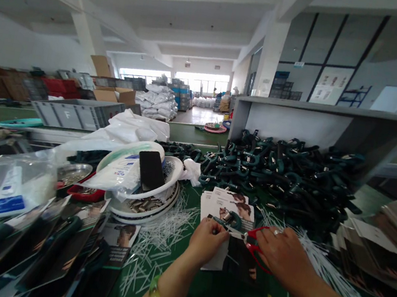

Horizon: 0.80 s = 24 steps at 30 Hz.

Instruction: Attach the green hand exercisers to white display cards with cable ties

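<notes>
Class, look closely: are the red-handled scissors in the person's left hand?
No, the right hand is the one gripping the red-handled scissors.

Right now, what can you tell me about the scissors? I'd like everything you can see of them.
The scissors have red loop handles, plastic by their look, and short silvery blades that look like metal. The right hand grips the handles, covering part of them. They are held over the printed cards, blades pointing toward the left hand. The tips are too small to tell how far they are open or what they touch.
</notes>
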Tool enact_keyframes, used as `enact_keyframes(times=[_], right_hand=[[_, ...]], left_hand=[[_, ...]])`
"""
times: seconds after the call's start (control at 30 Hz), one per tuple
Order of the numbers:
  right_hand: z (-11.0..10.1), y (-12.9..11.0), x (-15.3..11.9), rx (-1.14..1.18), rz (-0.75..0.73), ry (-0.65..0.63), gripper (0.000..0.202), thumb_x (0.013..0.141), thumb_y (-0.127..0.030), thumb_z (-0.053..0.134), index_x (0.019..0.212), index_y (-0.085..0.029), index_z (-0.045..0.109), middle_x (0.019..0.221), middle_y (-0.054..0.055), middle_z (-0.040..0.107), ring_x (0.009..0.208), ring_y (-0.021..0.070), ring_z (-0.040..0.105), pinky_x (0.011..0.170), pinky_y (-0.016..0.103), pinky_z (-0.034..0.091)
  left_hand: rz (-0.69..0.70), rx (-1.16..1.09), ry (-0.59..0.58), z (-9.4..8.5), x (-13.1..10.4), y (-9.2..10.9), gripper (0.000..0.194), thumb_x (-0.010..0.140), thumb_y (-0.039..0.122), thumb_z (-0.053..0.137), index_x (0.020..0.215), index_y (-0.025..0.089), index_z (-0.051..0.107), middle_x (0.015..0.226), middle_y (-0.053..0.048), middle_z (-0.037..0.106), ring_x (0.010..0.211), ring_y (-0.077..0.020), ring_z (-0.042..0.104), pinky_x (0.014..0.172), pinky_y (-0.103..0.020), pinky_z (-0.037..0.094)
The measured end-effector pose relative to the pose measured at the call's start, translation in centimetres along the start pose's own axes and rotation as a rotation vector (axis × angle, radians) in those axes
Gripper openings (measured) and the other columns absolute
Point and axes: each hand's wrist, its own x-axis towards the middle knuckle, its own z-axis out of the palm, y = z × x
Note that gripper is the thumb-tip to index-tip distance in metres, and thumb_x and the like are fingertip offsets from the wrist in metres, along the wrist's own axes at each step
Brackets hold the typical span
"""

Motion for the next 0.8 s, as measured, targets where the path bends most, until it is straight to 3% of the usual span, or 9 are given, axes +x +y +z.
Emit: enact_keyframes(times=[0.23,0.53,0.8], right_hand=[[1.0,-0.4,-0.4,0.054,0.016,-0.002,0.017,0.075,-0.026,0.066,0.089,-0.016,0.063,0.080,0.007,0.064,0.075,0.0232,0.057,0.060,0.033,0.031],[0.1,-1.5,0.5,0.091,0.083,-0.142,0.015,0.077,-0.027,0.062,0.087,-0.015,0.063,0.079,0.008,0.064,0.074,0.0223,0.059,0.052,0.027,0.035],[1.5,-0.6,0.4,0.105,-0.032,-0.035,0.017,0.079,-0.030,0.059,0.087,-0.014,0.061,0.077,0.010,0.063,0.074,0.0229,0.059,0.052,0.028,0.037]], left_hand=[[0.029,-0.021,0.002,0.0,-0.6,0.0,0.014,0.071,0.029,0.059,0.065,0.017,0.062,0.079,-0.001,0.057,0.077,-0.0143,0.052,0.067,-0.024,0.038],[0.099,-0.035,-0.014,0.1,-1.1,0.4,0.013,0.072,0.027,0.060,0.064,0.018,0.062,0.077,0.000,0.054,0.079,-0.0137,0.050,0.072,-0.024,0.037],[0.055,-0.101,0.040,0.3,-1.1,0.3,0.014,0.073,0.029,0.060,0.066,0.017,0.062,0.076,0.000,0.052,0.075,-0.0139,0.050,0.070,-0.025,0.037]])
